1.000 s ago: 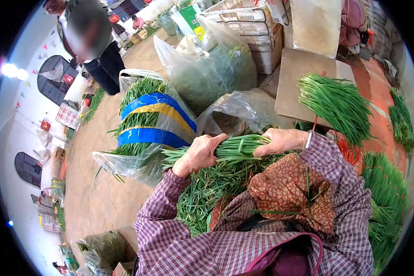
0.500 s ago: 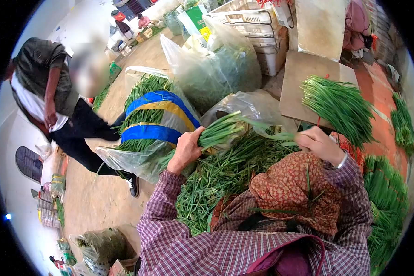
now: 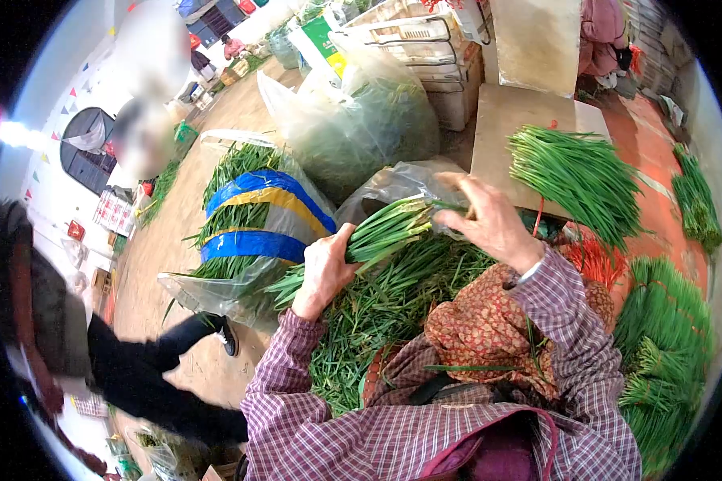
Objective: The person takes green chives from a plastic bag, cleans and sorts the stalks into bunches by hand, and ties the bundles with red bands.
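Observation:
My left hand [image 3: 326, 268] is wrapped round a bunch of garlic chives [image 3: 389, 232], its pale stem ends pointing right. Close by those ends, my right hand [image 3: 496, 220] has its fingers and thumb apart, with nothing visible in it. Below both hands lies a heap of loose green leaves [image 3: 353, 345], beside the patterned cloth [image 3: 473, 325] on my lap. To the right, a thicker chive bundle [image 3: 573, 184] rests on a pale board [image 3: 491, 152].
Left of the heap stands a blue-and-yellow striped bag [image 3: 261, 248] of greens, with a large clear bag [image 3: 377, 120] behind. Red ties [image 3: 598, 260] and stacked chive bundles [image 3: 666, 353] are at right. A person in dark trousers [image 3: 152, 377] walks at left.
My right hand has moved left and up to the bunch's stem ends, and its fingers have opened; the strand it held is gone from it. The walking person has come nearer, lower left.

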The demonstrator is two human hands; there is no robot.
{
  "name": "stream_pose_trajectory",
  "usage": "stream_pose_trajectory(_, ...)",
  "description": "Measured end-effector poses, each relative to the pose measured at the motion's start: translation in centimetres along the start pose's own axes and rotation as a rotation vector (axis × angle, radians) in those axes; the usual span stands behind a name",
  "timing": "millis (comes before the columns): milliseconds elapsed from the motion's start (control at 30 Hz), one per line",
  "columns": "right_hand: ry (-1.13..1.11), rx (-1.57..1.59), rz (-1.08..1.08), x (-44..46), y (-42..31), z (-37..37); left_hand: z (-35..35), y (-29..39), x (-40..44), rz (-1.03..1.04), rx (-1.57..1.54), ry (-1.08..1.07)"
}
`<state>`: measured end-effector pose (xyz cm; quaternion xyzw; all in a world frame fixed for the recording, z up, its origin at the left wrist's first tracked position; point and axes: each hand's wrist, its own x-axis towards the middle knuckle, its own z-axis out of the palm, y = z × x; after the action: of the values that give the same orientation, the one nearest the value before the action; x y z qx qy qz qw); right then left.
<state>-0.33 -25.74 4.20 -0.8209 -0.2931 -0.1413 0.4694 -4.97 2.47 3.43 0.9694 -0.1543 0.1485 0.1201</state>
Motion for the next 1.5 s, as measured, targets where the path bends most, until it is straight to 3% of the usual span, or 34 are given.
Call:
stream_pose_trajectory(200, 0.022, -0.011, -0.096, -0.1, 2.3, 1.5, -0.3, 0.8, 0.0, 0.023, -0.017, 0.011)
stream_pose_trajectory(267, 0.061, -0.317, -0.196, -0.7, 4.2, 0.3, -0.2, 0.3, -0.2, 0.059, 0.024, 0.026)
stream_pose_trajectory(300, 0.153, -0.202, -0.029, -1.1, 4.0, -1.2, 0.2, -0.4, -0.3, 0.025, 0.023, 0.059)
stream_pose_trajectory(333, 0.099, -0.309, 0.074, -1.7, 5.6, -2.4, 0.2, -1.0, -0.5, 0.011, 0.062, 0.058)
stream_pose_trajectory(433, -0.222, -0.312, 0.135, -3.2, 6.1, -3.9, 0.3, -0.9, -0.7, -0.015, 0.036, 0.055)
stream_pose_trajectory(467, -0.179, -0.326, 0.131, -3.3, 4.2, -3.3, 0.6, -0.6, -0.4, -0.017, 0.059, 0.061)
stream_pose_trajectory(567, -0.051, 0.067, 0.186, -2.1, 2.4, -1.5, 1.1, 0.0, 0.1, -0.015, 0.085, 0.049)
stream_pose_trajectory(667, -0.011, 0.235, 0.318, -1.2, 1.5, 0.3, 1.2, 0.6, 0.2, 0.004, 0.077, 0.042)
stream_pose_trajectory(800, 0.031, 0.376, 0.326, -0.8, 2.5, 2.9, 1.6, 1.0, 0.1, 0.065, 0.095, 0.091)
stream_pose_trajectory(933, 0.046, 0.273, 0.317, -0.9, 2.7, 3.2, 1.6, 1.3, 0.2, 0.066, 0.095, 0.106)
stream_pose_trajectory(1067, 0.091, 0.362, 0.281, -1.0, 3.3, 3.3, 1.8, 1.2, 0.3, 0.070, 0.120, 0.094)
stream_pose_trajectory(1267, 0.089, 0.185, 0.288, -1.2, 2.6, 3.2, 1.7, 1.5, 0.3, 0.048, 0.111, 0.102)
stream_pose_trajectory(1433, 0.235, -0.097, 0.092, -1.5, 3.1, 2.8, 1.6, 0.7, 0.2, -0.017, 0.111, 0.096)
stream_pose_trajectory(1500, 0.215, -0.217, 0.180, -2.2, 4.1, 1.3, 1.3, 0.0, 0.1, -0.042, 0.132, 0.129)
